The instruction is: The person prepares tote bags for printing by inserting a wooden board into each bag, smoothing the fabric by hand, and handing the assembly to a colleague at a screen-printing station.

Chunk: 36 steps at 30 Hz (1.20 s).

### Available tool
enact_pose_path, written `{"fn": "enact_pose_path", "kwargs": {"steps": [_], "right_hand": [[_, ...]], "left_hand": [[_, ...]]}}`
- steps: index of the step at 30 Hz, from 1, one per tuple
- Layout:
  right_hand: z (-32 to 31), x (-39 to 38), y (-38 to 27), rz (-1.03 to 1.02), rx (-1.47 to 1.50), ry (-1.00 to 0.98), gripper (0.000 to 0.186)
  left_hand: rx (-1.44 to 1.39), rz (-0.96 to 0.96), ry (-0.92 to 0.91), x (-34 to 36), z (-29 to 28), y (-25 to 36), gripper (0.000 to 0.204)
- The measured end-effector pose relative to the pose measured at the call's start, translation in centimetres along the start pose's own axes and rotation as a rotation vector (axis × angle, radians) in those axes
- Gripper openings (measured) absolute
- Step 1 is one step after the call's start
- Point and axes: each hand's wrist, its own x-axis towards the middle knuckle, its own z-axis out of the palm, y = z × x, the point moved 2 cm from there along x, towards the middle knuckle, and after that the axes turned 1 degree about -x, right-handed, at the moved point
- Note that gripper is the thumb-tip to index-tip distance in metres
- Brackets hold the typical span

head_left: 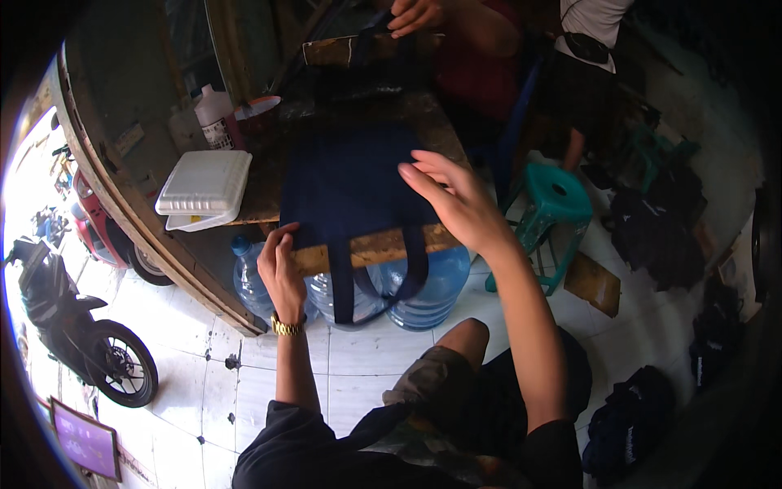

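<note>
A dark blue tote bag lies flat on the dark wooden table. Its two strap handles droop over the near edge. At the bag's near left corner, my left hand has its fingers bent and pinching the fabric by the table edge. My right hand hovers over the bag's right side, fingers stretched and holding nothing. Across the table, another person's hand is beside a dark strap.
A white foam food box and a pink bottle occupy the table's left side. Large blue water bottles stand beneath. On the right are a green stool and dark bag piles; a motorbike is outside left.
</note>
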Motion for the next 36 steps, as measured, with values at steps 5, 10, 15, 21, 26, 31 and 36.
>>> {"fn": "enact_pose_path", "kwargs": {"steps": [5,10,15,21,26,31,36], "right_hand": [[2.9,6.1,-1.9,0.192,0.725,-0.070,0.121],[4.9,7.2,-1.7,0.321,1.085,0.100,0.131],[8.3,6.2,2.6,0.243,1.163,0.307,0.035],[4.3,-5.7,5.3,0.207,1.128,0.370,0.014],[-1.4,-25.4,6.7,0.220,1.078,0.680,0.032],[-1.8,-45.0,9.7,0.473,0.695,1.010,0.048],[-2.4,-54.7,12.2,0.686,0.400,1.191,0.054]], "left_hand": [[0.409,0.305,0.175,2.9,-0.1,-1.0,0.033],[0.267,0.338,0.240,-0.7,0.2,2.1,0.029],[0.097,0.331,0.185,-4.2,1.5,3.7,0.019],[-0.378,0.213,-0.339,-10.7,2.9,3.7,0.023],[-1.214,-0.707,-1.131,-18.7,10.4,2.7,0.083],[-1.650,-0.921,-1.132,-19.4,19.0,3.8,0.096],[-1.279,-1.321,-1.061,-22.4,30.9,8.4,0.055]]}}
